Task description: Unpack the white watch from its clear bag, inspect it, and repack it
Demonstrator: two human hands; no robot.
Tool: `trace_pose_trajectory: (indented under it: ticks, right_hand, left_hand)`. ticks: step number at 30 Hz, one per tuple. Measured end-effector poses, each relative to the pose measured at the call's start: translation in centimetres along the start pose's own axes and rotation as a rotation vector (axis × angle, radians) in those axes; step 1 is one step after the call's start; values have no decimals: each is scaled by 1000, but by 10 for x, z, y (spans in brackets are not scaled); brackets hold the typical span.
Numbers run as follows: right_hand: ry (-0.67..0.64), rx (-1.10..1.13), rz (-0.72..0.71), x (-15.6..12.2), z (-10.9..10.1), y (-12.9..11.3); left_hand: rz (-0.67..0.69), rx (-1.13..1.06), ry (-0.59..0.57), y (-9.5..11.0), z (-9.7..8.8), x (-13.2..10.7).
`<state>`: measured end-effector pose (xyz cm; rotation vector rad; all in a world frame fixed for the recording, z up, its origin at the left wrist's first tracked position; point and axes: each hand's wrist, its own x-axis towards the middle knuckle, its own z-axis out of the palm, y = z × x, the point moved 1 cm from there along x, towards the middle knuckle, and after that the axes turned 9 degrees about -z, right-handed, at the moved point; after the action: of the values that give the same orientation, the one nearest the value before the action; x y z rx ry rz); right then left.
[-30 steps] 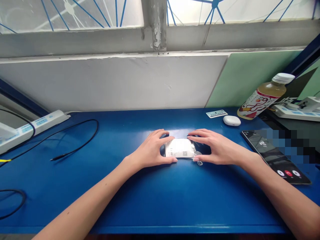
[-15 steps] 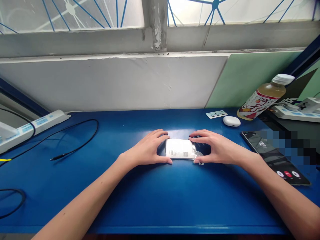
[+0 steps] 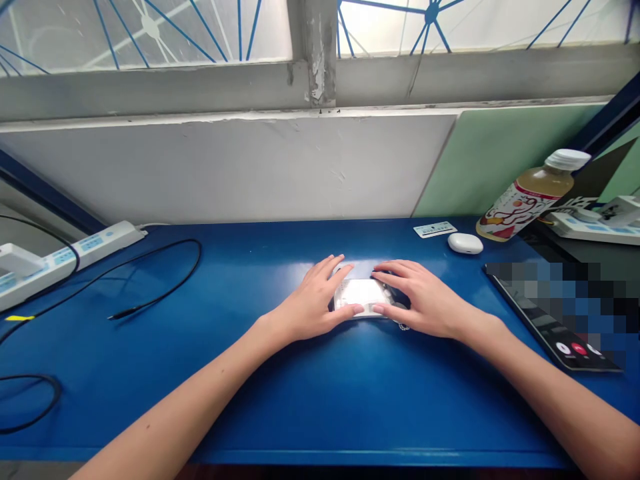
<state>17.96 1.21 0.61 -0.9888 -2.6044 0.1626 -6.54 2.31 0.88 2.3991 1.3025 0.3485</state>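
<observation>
A small flat white rectangular item (image 3: 361,292) in clear plastic lies on the blue table (image 3: 320,393), its top washed out by glare. A short beaded chain (image 3: 403,326) shows at its lower right corner, partly under my right hand. My left hand (image 3: 320,297) is at the item's left end, fingers spread, thumb lying over its near left part. At the right end is my right hand (image 3: 423,297), fingers apart, with its thumb over the near edge and its index finger by the far edge. The fingertips' exact contact cannot be made out.
A black cable (image 3: 165,297) and a white power strip (image 3: 95,243) lie on the left. Toward the right are a white earbud case (image 3: 465,243), a printed card (image 3: 435,229), a drink bottle (image 3: 530,197) and a phone (image 3: 545,327).
Both thumbs have moved inward over the white item, coming close together. My left hand has shifted right and its fingers have spread further. The camera view has shifted slightly.
</observation>
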Motion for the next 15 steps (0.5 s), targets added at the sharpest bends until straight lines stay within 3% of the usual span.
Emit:
trace_pose_trajectory:
  ticks: [6, 15]
  right_hand:
    - [25, 78, -25, 3, 6, -3]
    - [-102, 237, 89, -4, 7, 6]
  left_hand:
    - [30, 83, -1, -4, 4, 1]
    - [27, 81, -52, -8, 4, 2]
